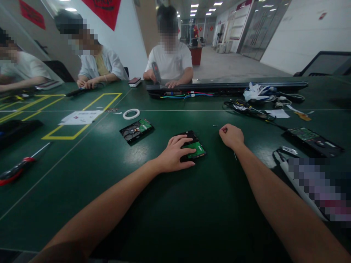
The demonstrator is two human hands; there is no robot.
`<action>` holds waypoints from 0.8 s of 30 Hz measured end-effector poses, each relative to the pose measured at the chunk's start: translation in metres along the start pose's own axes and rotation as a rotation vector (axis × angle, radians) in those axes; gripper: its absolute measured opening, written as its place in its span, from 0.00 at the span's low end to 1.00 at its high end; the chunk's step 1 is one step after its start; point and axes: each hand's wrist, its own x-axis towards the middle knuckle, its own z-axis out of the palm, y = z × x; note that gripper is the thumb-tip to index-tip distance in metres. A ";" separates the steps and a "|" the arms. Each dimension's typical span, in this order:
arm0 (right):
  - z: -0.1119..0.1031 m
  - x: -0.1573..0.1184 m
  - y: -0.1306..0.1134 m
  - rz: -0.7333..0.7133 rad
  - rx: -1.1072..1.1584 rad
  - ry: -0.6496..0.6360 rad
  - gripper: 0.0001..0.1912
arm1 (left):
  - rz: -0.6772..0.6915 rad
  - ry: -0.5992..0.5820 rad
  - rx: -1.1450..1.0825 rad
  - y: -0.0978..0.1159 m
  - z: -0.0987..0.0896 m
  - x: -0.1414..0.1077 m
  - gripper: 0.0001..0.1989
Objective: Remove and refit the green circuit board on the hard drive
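My left hand lies with fingers spread over a hard drive, whose green circuit board faces up. Part of the drive is hidden beneath the fingers. To the right, my right hand is closed just above the table, its fingertips pinched together. A thin pale sliver shows below its wrist; whether the hand holds it I cannot tell. Several tiny screws lie in a row just left of my right hand. A second hard drive rests on the table beyond my left hand, board side up.
At the right lie another hard drive, a cable bundle and white gloves. A long black panel spans the back. Left are a screwdriver, a tape roll and paper. Several people sit opposite.
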 end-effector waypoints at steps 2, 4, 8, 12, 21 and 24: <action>-0.001 0.000 -0.001 0.001 0.000 -0.002 0.11 | 0.003 0.016 0.005 0.001 0.002 0.001 0.23; -0.001 0.000 -0.001 0.000 -0.001 -0.004 0.11 | 0.022 0.030 0.003 0.002 0.004 0.002 0.22; 0.000 -0.001 -0.001 -0.005 -0.006 0.010 0.11 | 0.055 0.038 -0.018 0.002 0.008 0.004 0.22; 0.001 -0.001 0.000 -0.006 -0.006 0.029 0.11 | 0.049 0.071 -0.015 0.001 0.010 0.004 0.21; 0.003 0.000 0.003 -0.016 0.009 0.038 0.10 | 0.047 0.177 -0.110 -0.003 0.012 0.002 0.23; 0.003 0.000 0.003 -0.016 0.016 0.030 0.10 | -0.063 0.259 -0.107 -0.012 0.015 0.002 0.19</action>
